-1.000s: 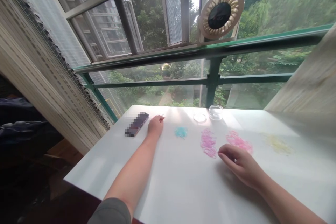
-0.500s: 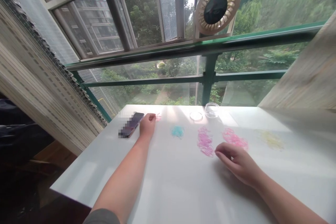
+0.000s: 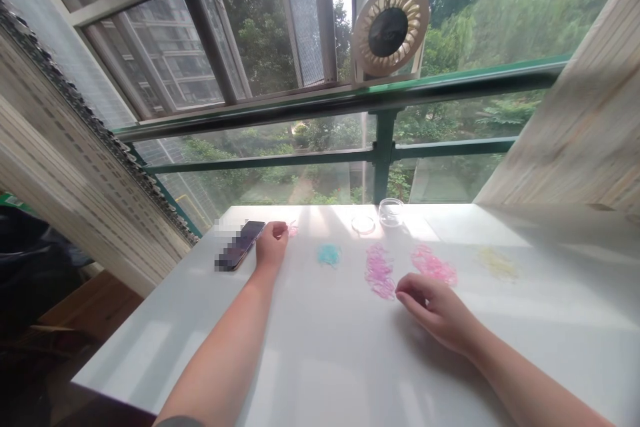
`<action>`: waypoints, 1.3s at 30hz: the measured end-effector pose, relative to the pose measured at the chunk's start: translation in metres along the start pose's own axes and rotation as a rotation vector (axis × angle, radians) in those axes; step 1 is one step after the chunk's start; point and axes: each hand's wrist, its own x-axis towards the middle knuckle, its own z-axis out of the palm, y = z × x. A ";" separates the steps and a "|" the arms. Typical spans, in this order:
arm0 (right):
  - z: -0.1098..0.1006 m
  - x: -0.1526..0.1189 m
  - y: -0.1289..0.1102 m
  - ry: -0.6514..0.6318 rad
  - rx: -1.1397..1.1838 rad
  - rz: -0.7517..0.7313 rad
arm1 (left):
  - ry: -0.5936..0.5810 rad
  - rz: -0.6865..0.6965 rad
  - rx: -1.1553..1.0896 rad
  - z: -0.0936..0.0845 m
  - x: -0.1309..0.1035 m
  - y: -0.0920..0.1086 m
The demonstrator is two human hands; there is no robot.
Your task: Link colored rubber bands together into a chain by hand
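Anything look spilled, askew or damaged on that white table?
Nothing stands out. The blue pile, purple pile, pink pile and yellow pile lie apart, and the clear container stands upright beside what looks like its lid.

We can't tell whether the left hand (image 3: 273,243) holds anything. The right hand (image 3: 435,310) hides part of a pink pile (image 3: 433,260), pixelation obscures the phone (image 3: 246,243), and the view's lower edge cuts off the sleeve (image 3: 180,421).
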 end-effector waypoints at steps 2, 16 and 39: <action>-0.001 0.000 -0.002 -0.008 -0.001 -0.003 | 0.017 -0.002 -0.010 0.000 0.002 -0.001; 0.003 -0.002 0.002 -0.017 0.038 -0.003 | -0.158 0.269 -0.246 0.015 -0.027 0.036; 0.006 0.001 -0.004 0.297 0.299 -0.127 | -0.476 0.075 -0.691 0.058 -0.137 0.130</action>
